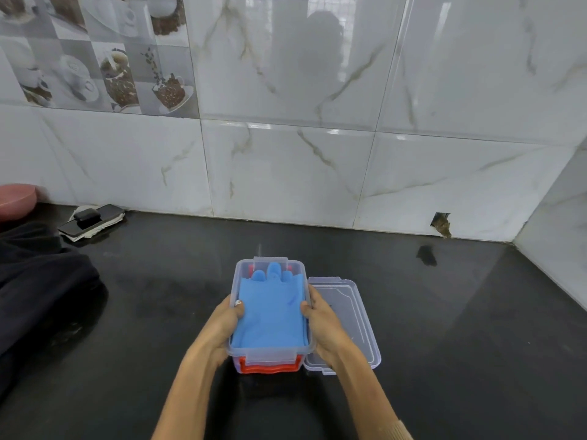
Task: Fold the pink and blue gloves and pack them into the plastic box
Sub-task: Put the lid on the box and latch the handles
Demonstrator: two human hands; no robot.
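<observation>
Hidden: we see the pink gloves [268, 367] only as a reddish band through the near wall of the plastic box [270, 352] and a small patch at its far end; their fold we cannot make out.
Cut off: both forearms run out of the bottom edge; a dark cloth [38, 281] and a pink round thing [16, 200] are cropped at the left edge.
Hard to make out: the outer fingers of both hands are behind the box walls, so how they lie there we cannot tell.
Blue gloves: the blue gloves [270, 312] lie folded flat on top inside the box, their finger ends pointing to the far end, filling it nearly to the rim.
Box: it stands on the black bench [444, 328], in the middle, lid off.
Lid: the clear lid [352, 312] lies flat on the bench just right of the box, touching it.
Left hand: our left hand [222, 325] clasps the left wall of the box, thumb curled over the rim and pressing on the blue gloves.
Right hand: our right hand [324, 325] clasps the right wall the same way, thumb hooked over the rim onto the blue fabric, the back of the hand over the lid's edge.
Far left: a phone [92, 219] lies on a white cloth by the tiled wall [286, 169].
</observation>
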